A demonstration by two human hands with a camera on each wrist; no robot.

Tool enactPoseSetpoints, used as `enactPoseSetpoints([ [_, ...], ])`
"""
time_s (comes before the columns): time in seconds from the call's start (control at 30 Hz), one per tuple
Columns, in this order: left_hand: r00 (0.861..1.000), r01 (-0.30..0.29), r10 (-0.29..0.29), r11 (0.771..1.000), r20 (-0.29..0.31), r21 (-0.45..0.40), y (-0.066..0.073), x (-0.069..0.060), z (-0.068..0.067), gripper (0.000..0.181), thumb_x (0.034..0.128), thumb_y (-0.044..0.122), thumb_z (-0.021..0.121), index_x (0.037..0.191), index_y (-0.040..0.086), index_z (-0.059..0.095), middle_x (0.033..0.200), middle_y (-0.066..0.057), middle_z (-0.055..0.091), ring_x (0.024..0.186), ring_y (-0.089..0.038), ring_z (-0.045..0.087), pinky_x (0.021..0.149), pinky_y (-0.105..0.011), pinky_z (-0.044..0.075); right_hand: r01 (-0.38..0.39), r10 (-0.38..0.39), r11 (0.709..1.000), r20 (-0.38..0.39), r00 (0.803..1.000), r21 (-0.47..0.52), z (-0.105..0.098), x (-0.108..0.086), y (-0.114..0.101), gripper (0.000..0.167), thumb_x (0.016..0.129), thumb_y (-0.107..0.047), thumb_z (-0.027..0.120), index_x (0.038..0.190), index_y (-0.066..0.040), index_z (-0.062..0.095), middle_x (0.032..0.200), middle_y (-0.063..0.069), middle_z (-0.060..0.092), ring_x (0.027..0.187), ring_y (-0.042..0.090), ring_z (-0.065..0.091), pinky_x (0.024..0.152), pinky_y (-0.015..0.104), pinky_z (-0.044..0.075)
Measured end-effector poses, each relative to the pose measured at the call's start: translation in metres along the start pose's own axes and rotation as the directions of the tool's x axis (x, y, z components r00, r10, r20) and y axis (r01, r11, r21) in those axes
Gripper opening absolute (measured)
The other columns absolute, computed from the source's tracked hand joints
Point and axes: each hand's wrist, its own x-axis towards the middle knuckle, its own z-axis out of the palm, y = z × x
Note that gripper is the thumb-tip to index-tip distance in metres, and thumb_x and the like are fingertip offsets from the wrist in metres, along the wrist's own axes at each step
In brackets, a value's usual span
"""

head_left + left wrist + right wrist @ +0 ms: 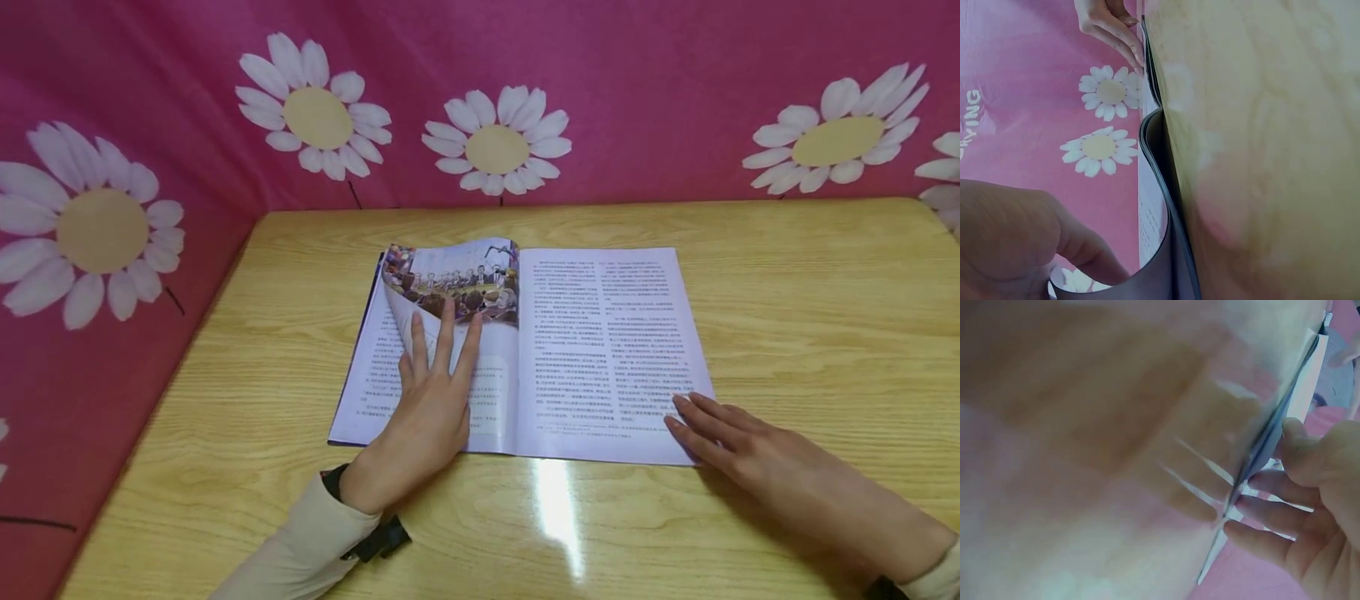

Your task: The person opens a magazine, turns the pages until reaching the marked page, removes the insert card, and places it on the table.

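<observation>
An open magazine lies on the table, with print on its right page. On its left side, a page with a colour picture of a crowd is lifted and curls over the page below. My left hand lies on this curling page, its fingers straight and spread. In the left wrist view, the thumb is beside the curled paper. My right hand touches the lower right corner of the right page. The right wrist view shows its fingertips against the magazine's edge, fingers extended.
The wooden table extends around the magazine and reflects light near the front. A pink cloth with large white daisies rises behind the table and along its left side. Dark bands circle the wrists.
</observation>
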Motion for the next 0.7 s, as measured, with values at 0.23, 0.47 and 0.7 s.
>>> enactPoseSetpoints([
  [0.23, 0.999, 0.037, -0.037, 0.999, 0.003, 0.038, -0.004, -0.005, -0.002, 0.082, 0.085, -0.002, 0.059, 0.155, 0.007, 0.017, 0.159, -0.024, -0.001, 0.135, -0.062, -0.004, 0.095, -0.076, 0.026, 0.02, -0.024, 0.998, 0.084, 0.996, 0.055, -0.011, 0.004, 0.007, 0.046, 0.105, -0.008, 0.022, 0.115, -0.003, 0.067, 0.12, 0.017, 0.065, 0.104, 0.037, 0.064, 0.053, 0.036, 0.054],
  [0.47, 0.996, 0.068, -0.069, 0.997, -0.057, -0.028, -0.012, -0.005, -0.011, 0.077, 0.0898, 0.0, 0.057, 0.154, 0.004, 0.015, 0.157, -0.029, 0.006, 0.135, -0.062, 0.003, 0.08, -0.055, 0.052, 0.061, -0.063, 0.998, 0.075, 0.995, 0.032, -0.014, 0.005, 0.008, 0.061, 0.105, -0.014, 0.006, 0.108, -0.001, 0.066, 0.107, 0.016, 0.069, 0.088, 0.032, 0.069, 0.055, 0.036, 0.055],
  [0.7, 0.992, 0.067, -0.057, 0.994, -0.111, 0.089, -0.017, -0.006, -0.016, 0.043, 0.0885, 0.001, 0.058, 0.129, -0.013, 0.051, 0.138, -0.037, 0.04, 0.126, -0.063, 0.031, 0.087, -0.059, 0.048, 0.065, -0.069, 0.995, -0.045, 0.997, -0.073, -0.012, 0.014, 0.003, 0.069, 0.105, -0.019, -0.001, 0.097, -0.003, 0.066, 0.097, 0.013, 0.069, 0.082, 0.028, 0.069, 0.063, 0.04, 0.056],
])
